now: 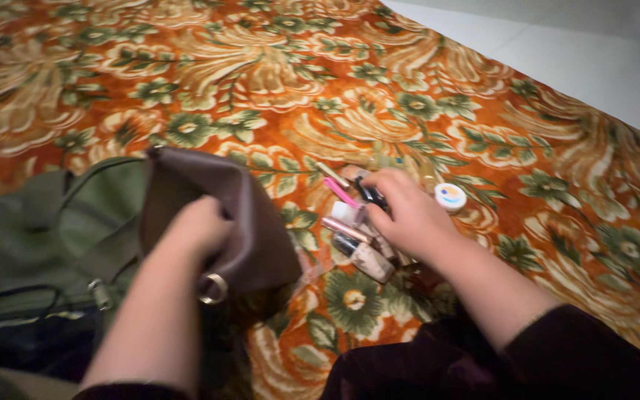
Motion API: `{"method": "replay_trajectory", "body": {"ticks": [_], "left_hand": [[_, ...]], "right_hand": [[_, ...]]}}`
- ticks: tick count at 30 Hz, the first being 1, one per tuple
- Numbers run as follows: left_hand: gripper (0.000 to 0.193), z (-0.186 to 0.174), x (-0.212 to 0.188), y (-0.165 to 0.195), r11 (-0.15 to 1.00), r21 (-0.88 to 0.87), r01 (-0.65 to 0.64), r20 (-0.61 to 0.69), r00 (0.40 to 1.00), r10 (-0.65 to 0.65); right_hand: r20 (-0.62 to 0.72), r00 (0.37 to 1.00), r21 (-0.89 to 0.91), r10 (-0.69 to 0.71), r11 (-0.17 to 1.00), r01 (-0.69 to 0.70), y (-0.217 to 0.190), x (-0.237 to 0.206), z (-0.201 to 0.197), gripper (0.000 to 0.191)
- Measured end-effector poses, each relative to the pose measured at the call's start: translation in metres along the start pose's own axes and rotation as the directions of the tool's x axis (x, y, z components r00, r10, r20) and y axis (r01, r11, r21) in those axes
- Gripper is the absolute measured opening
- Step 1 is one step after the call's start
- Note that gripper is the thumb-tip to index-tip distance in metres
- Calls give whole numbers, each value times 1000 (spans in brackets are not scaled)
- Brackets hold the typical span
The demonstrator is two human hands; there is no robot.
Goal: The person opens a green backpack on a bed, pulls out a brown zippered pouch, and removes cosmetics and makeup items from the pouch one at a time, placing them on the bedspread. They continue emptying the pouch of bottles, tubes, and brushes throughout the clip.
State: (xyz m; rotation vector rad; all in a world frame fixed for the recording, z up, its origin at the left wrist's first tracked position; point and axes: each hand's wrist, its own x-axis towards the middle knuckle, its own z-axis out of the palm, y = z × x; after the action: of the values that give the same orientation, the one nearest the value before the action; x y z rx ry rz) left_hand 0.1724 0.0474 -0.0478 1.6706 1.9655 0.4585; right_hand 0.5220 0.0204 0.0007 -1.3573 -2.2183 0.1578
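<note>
My left hand [198,230] grips the edge of a brown pouch [246,215] with a metal ring [213,289], held up beside a green bag [53,230]. My right hand [401,215] rests on a cluster of small cosmetics on the patterned cover, fingers closed on a small dark tube [370,194]. Around it lie a pink stick [341,191], a rose-gold tube [344,230], a beige bottle with a dark cap [368,259] and a slim beige tube [332,174]. A small round white jar [450,196] sits just right of that hand.
Everything lies on an orange floral bedspread [275,67]. A pale floor [594,67] shows past its upper right edge. Dark cloth [424,363] of my clothing fills the bottom of the frame, and a black strap [9,304] runs along the green bag.
</note>
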Motion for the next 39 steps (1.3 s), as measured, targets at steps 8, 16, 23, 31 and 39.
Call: {"method": "replay_trajectory", "body": {"ticks": [8, 16, 23, 31, 39], "left_hand": [[62, 26, 19, 42, 844, 524, -111, 330, 941, -81], [68, 36, 46, 43, 836, 533, -132, 359, 930, -83], [50, 45, 45, 46, 861, 481, -167, 367, 930, -25], [29, 11, 27, 54, 916, 361, -176, 225, 969, 98], [29, -113, -49, 107, 888, 456, -66, -45, 994, 97]], "right_hand": [[347, 935, 234, 76, 958, -165, -80, 10, 14, 54], [394, 900, 11, -183, 981, 194, -136, 50, 43, 78], [638, 711, -333, 298, 938, -94, -154, 67, 10, 67], [513, 849, -135, 125, 989, -64, -138, 55, 21, 69], [593, 763, -178, 257, 966, -187, -143, 49, 17, 80]]}}
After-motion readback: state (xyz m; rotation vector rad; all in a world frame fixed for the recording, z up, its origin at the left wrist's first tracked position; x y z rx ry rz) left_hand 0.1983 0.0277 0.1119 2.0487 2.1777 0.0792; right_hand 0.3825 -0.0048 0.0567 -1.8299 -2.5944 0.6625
